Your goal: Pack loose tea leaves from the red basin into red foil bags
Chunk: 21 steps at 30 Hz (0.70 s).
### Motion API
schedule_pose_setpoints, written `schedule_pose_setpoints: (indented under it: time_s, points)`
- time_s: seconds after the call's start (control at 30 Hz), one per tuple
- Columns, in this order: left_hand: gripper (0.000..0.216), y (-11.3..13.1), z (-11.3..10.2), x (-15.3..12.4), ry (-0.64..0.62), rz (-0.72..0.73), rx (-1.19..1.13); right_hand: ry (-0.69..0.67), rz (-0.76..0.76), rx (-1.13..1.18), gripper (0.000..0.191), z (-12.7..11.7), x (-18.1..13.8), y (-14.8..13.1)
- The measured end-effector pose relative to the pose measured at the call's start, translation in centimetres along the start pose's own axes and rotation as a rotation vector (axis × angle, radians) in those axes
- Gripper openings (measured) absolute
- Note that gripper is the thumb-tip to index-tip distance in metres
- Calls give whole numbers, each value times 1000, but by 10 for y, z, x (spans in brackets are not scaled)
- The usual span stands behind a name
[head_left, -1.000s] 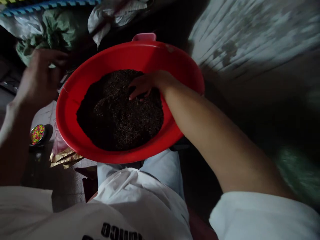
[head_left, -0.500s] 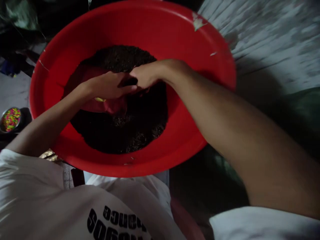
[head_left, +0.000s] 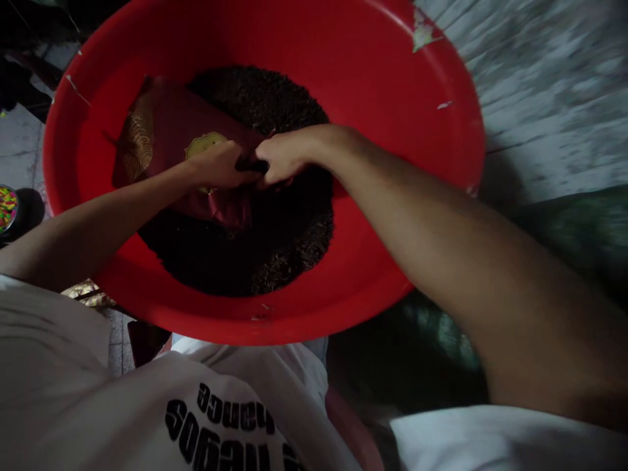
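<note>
The person's left hand (head_left: pixel 218 167) and right hand (head_left: pixel 282 157) are close together above the middle of a large red plastic basin (head_left: pixel 392 85), and they touch each other at the knuckles and fingers. The left hand is mostly closed and it has hold of the upper edge of a red foil packet (head_left: pixel 181 140), which has a gold pattern at one end and a gold label on its face. A small dark part shows between the two hands, but I cannot tell what it is. The right hand is also curled, with its fingers bent down at the same place, and most of them are hidden, so I cannot tell if it really grips the packet or only touches it. The packet lies tilted over a heap of dark shredded leaves (head_left: pixel 260 98), which fills the middle of the basin, and the packet's lower part rests on this heap. The basin's rim has some small pale marks. Beyond the rim on the left side, a small round tin of bright coloured sprinkles (head_left: pixel 6 208) stands near the edge of the view. A piece of gold foil (head_left: pixel 86 294) is just under the basin's lower rim, on a grey tiled floor (head_left: pixel 118 347). The person's white T-shirt (head_left: pixel 220 425) with black letters fills the bottom of the view.
</note>
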<state>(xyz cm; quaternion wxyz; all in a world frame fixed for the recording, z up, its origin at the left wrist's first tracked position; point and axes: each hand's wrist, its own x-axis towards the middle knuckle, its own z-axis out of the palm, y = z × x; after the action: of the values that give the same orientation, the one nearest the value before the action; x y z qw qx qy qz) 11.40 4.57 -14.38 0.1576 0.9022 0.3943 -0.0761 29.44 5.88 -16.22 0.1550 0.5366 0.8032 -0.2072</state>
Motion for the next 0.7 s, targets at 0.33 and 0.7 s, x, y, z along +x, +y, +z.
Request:
schedule_pose_setpoints:
  time_s: [0.33,0.7]
  points:
    - [39,-10,2,6,-70,-89,25,-190,-7,160,46,-23,-25,-13]
    - [42,-17,-3,11,-201,-46,-90,-128,-87,292,49,-30,-30,-3]
